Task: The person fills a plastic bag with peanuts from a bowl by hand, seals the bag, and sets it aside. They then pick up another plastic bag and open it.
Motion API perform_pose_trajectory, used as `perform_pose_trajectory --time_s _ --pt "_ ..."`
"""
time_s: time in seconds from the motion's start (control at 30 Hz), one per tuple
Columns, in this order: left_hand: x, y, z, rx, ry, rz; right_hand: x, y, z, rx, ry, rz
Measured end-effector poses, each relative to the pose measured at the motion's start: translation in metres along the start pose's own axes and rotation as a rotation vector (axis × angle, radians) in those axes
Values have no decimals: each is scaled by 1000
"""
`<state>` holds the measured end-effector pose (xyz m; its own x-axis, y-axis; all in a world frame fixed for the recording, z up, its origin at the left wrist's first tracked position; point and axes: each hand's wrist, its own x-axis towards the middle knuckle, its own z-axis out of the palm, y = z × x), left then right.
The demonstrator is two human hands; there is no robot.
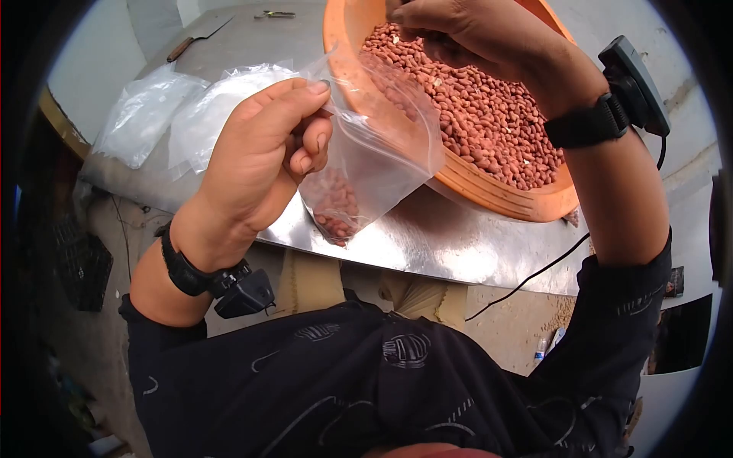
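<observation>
My left hand [275, 141] pinches the top edge of a clear plastic bag [382, 172] between thumb and fingers. Some reddish peanuts lie in the bag's bottom corner, which hangs over the metal table's front edge. Behind the bag stands a large orange basin [489, 187] filled with reddish-brown peanuts [489, 114]. Over the basin's far part is my right hand [450, 30], its fingers curled and shadowed near the top of the view; whatever they hold is hidden.
Two stacks of clear bags [145, 114] lie on the metal table [252, 38] at the left. Farther back are a wooden-handled knife [183, 48] and a small metal tool [275, 14]. A black cable [527, 278] runs from my right wrist past the table edge.
</observation>
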<state>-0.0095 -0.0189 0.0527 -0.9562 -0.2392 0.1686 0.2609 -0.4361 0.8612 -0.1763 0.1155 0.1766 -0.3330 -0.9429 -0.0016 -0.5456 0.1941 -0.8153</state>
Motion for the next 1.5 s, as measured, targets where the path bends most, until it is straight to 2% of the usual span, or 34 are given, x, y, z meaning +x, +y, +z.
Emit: perform_pose_trajectory --time_s 0.07,0.13,0.23,0.27,0.37,0.47,0.5,0.53,0.6,0.7,0.77,0.8,0.83,1.0,1.23,1.27,1.37,1.43,1.47,1.5 --pt "0 0 0 1 4 4 1 -14 13 63 -179 -24" --pt "1 0 0 -9 12 14 17 7 44 -212 -4 -194" --pt "1 0 -2 -27 15 16 12 10 61 -153 -36 -30" --pt "1 0 -4 -26 14 19 12 12 57 -219 -124 -41" --pt "-1 1 -3 1 38 21 8 17 54 -397 -167 -123" --pt "-3 1 4 56 89 11 -5 6 40 -327 -203 -83" --pt "-4 1 4 59 95 11 -13 8 37 -249 -103 -48" --pt "-4 1 2 62 102 11 -18 -7 46 -405 69 102" --pt "-7 1 -3 35 67 15 -20 17 5 -351 21 141" --pt "-8 0 -5 33 42 19 -33 56 -19 -744 -109 46" --pt "-6 0 -5 38 33 19 -51 81 -18 -792 -186 -239" --pt "-5 0 -5 38 27 17 -56 80 -12 -804 -243 -281" --pt "-5 -1 -5 38 22 16 -58 90 -7 -864 -237 -415" --pt "1 -4 -6 40 30 -3 -48 111 -9 -825 -299 -417" --pt "6 -5 -4 63 39 7 -24 128 -25 -1065 -276 -599" --pt "6 -5 -4 63 44 12 -21 132 -33 -1161 -272 -567" --pt "7 -6 -6 61 53 19 -14 154 -60 -1194 -164 -457" --pt "7 -8 -7 57 59 17 -6 134 -68 -1154 -233 -107" --pt "8 -9 -7 54 56 15 1 131 -71 -1082 -179 -41" --pt "8 -8 -6 52 53 14 6 126 -67 -1045 -132 -127"
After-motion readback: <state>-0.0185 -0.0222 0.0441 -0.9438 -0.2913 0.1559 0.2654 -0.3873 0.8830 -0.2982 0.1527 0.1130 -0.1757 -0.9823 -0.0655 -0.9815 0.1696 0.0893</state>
